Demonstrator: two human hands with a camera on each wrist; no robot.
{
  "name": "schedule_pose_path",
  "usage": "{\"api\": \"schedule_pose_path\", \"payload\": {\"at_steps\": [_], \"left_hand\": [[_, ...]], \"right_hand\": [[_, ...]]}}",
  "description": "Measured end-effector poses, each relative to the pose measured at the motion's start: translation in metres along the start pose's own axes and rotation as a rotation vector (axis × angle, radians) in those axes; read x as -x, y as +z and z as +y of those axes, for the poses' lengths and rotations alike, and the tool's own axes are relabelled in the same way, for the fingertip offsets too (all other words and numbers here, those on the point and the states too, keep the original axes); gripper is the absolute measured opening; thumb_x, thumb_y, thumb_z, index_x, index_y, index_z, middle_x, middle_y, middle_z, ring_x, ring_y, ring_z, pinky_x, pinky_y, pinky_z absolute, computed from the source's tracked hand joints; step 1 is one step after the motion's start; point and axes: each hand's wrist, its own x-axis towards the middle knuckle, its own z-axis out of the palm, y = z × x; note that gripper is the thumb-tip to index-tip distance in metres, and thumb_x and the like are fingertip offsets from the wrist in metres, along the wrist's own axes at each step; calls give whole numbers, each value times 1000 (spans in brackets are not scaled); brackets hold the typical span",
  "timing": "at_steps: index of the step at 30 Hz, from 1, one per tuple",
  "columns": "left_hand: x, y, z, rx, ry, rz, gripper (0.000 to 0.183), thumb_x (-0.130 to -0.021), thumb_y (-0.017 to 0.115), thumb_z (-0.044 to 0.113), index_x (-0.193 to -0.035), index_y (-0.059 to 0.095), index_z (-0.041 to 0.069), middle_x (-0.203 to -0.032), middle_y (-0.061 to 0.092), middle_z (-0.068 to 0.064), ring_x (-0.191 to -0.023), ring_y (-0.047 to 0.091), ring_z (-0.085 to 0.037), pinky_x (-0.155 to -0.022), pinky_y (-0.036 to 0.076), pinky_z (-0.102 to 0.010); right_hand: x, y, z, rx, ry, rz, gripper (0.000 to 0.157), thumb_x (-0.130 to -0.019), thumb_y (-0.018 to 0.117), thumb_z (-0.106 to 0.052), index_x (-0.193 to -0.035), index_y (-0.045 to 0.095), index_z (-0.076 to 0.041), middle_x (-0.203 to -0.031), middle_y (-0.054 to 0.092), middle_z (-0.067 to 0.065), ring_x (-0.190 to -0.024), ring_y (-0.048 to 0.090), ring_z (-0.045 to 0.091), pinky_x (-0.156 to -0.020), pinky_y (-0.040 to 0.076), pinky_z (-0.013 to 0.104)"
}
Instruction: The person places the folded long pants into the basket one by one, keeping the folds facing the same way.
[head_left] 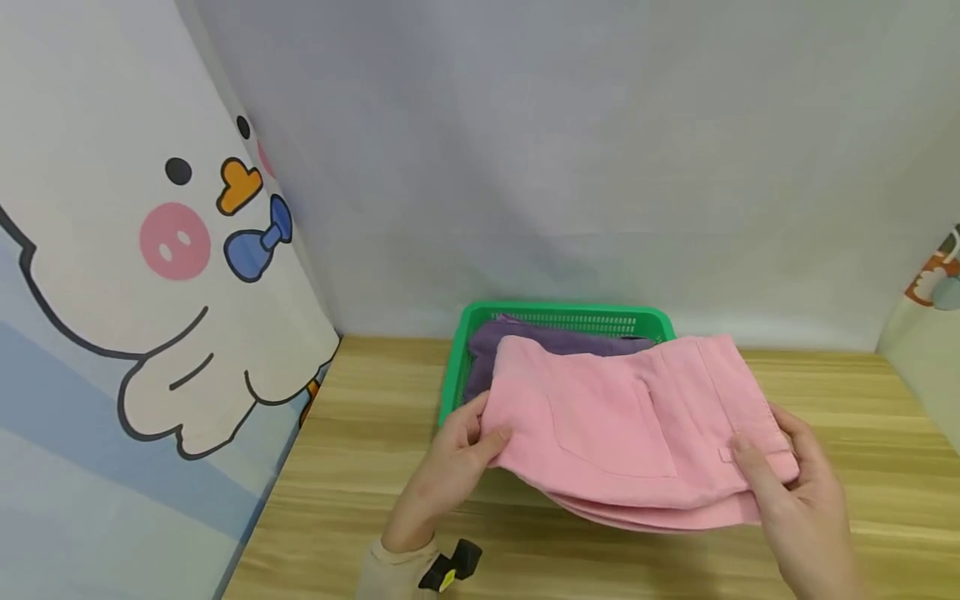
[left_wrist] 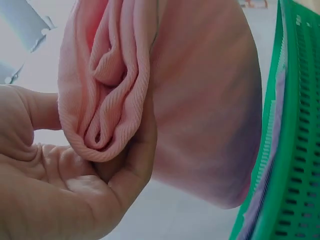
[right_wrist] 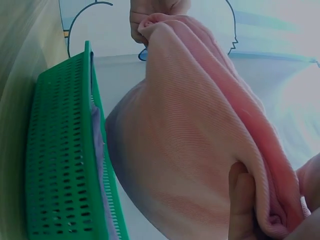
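Between both hands hangs a folded pink garment point(head_left: 600, 417) of thick cloth, with a stitched pocket and a belt loop, like folded trousers. My left hand point(head_left: 453, 467) grips its left end, thumb on top and fingers beneath. The rolled layers of that end show in the left wrist view, lying in the curled fingers point(left_wrist: 135, 165). At the other end my right hand point(head_left: 798, 492) pinches the cloth near the belt loop, thumb above. The garment is held up in front of a green basket point(head_left: 453, 375) and hides much of it. Inside the basket lies a folded purple cloth point(head_left: 562, 340).
The basket stands on a wood-grain table point(head_left: 352, 417) against a pale curtain point(head_left: 562, 167) at the back. A cartoon-printed sheet point(head_left: 97, 275) hangs on the left. A black strap device point(head_left: 453, 567) sits on the left sleeve.
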Motion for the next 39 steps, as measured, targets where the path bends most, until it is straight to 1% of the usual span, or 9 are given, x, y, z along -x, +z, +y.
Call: {"api": "schedule_pose_path", "payload": {"at_steps": [3,9,13,18,22,25,30,35,39], "left_hand": [[-5,-6,-4,-16,9,44,40,-107,47,-2,-144,46,-18,-79,50,2,-70,52,-3,-64,43,-16],[-12,-13,-10,12,-37,147,49,-107,47,-2,-153,38,-17,-80,53,3,-73,53,-2,-67,42,-16],[-16,-15,-13,12,-33,204,48,-107,48,-2,-152,40,-15,-76,46,3,-69,48,-4,-65,39,-18],[-23,-17,-20,12,-27,241,50,-108,48,-1,-157,38,-12,-76,43,-1,-70,49,-6,-66,40,-20],[-28,-19,-28,24,-17,262,53,-109,47,0,-161,36,-7,-99,66,-17,-85,62,-5,-75,51,-17],[-31,-22,-37,-2,12,269,54,-110,47,1,-162,36,-4,-130,68,-29,-101,68,-8,-86,57,-17],[-37,-25,-56,-119,72,293,52,-109,49,-1,-160,43,-2,-137,67,-28,-113,69,-21,-94,56,-20],[-42,-25,-71,-226,85,356,48,-108,50,0,-156,48,-4,-143,64,-27,-124,66,-31,-105,56,-38],[-44,-23,-72,-343,65,398,50,-107,50,0,-157,48,-3,-148,61,-27,-136,61,-33,-114,51,-51]], "right_hand": [[-6,12,5,-26,-7,-4,47,-107,64,-11,-150,49,-25,-117,70,-12,-91,75,2,-71,63,22],[-24,33,13,13,-10,37,46,-106,67,-16,-149,53,-22,-118,69,-14,-94,71,-1,-75,59,15],[-35,39,16,-9,-10,28,47,-106,67,-16,-150,51,-19,-115,70,-14,-93,71,-1,-76,59,15],[-47,43,22,-45,-27,11,47,-106,67,-15,-150,50,-17,-114,71,-12,-94,72,1,-77,60,16],[-57,46,26,2,-44,22,49,-107,65,-16,-152,48,-15,-114,68,-11,-93,71,1,-76,60,16],[-65,49,29,102,-65,20,53,-108,62,-19,-157,44,-12,-117,64,-13,-93,69,-1,-77,58,14],[-76,52,39,230,-118,10,57,-111,57,-20,-164,38,-12,-127,57,-15,-100,63,-6,-81,54,10],[-83,59,49,282,-145,-3,59,-111,58,-20,-166,38,-18,-144,57,2,-105,59,-8,-84,50,6],[-89,64,51,331,-135,-4,57,-110,57,-17,-165,40,-11,-154,55,16,-114,59,2,-89,46,5]]}}
